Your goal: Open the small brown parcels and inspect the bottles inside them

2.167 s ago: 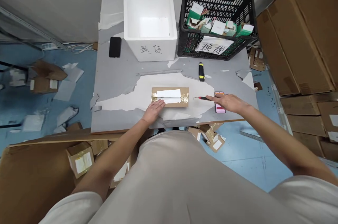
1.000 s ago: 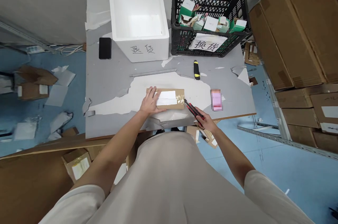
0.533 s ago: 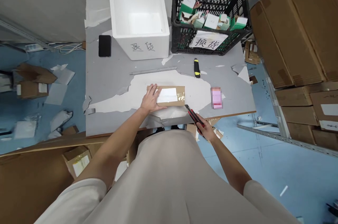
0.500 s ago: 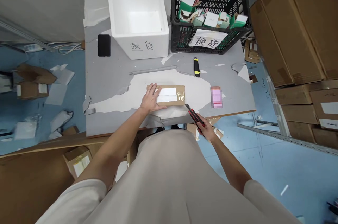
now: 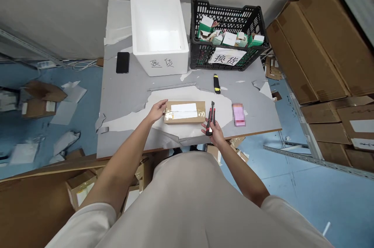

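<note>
A narrow cardboard box (image 5: 184,119) with a white label and clear tape at its ends is in front of me on the table. My left hand (image 5: 157,111) grips its left end, fingers at the far corner. In my right hand (image 5: 215,131) is a red and black utility knife (image 5: 209,123), its blade pointing away from me. Fingertips of that hand come close to the box's right end; whether they touch it I cannot tell.
Behind stand a white foam box (image 5: 169,63) and a black crate (image 5: 201,55) holding small green-and-white boxes. A phone (image 5: 122,62), a yellow-black cutter (image 5: 216,83) and a pink pack (image 5: 239,115) lie on the table (image 5: 117,92). Cartons (image 5: 295,49) are stacked at right.
My left hand has shifted from the box's top to its left end. My right hand has brought the knife up beside the right end, blade turned away. The view has tilted up.
</note>
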The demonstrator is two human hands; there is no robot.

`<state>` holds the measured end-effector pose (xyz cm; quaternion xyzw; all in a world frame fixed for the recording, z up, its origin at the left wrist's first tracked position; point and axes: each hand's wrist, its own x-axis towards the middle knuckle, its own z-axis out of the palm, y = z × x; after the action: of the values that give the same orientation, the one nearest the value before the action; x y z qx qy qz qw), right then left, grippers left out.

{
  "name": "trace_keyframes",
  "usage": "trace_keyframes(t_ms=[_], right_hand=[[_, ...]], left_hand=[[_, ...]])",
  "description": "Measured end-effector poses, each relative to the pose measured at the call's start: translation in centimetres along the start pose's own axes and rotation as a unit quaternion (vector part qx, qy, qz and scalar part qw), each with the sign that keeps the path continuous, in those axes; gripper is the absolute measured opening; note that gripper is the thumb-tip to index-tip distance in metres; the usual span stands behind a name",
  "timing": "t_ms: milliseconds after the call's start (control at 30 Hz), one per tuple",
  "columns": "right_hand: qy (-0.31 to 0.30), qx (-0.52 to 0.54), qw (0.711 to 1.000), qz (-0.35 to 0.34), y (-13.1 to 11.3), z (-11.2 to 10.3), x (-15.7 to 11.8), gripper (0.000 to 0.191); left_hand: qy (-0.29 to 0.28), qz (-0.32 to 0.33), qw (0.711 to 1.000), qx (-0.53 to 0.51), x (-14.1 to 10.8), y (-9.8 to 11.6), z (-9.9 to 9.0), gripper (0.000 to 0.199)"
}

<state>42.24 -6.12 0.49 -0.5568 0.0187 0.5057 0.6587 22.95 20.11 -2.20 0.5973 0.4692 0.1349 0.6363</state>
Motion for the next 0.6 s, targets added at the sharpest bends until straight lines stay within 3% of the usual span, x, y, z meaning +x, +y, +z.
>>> trace_keyframes(t_ms=[200, 367, 500, 600], right_hand=[[0.007, -0.008, 1.000, -0.026, -0.2, 0.1, 1.3, 0.030], [-0.016, -0.074, 0.995, -0.059, -4.2, 1.3, 6.2, 0.026], [-0.064, -0.133, 0.987, -0.065, -7.3, 3.9, 11.3, 0.026], [-0.093, -0.171, 0.979, -0.059, -8.2, 6.0, 14.1, 0.027]], left_hand=[[0.002, -0.017, 0.997, -0.075, -1.4, 0.8, -0.2, 0.047], [0.029, -0.020, 0.993, -0.111, -4.7, -0.4, 0.2, 0.046], [0.065, -0.016, 0.993, -0.092, -8.2, -1.8, 3.1, 0.044], [0.080, -0.025, 0.992, -0.093, -10.1, -2.6, 6.0, 0.041]])
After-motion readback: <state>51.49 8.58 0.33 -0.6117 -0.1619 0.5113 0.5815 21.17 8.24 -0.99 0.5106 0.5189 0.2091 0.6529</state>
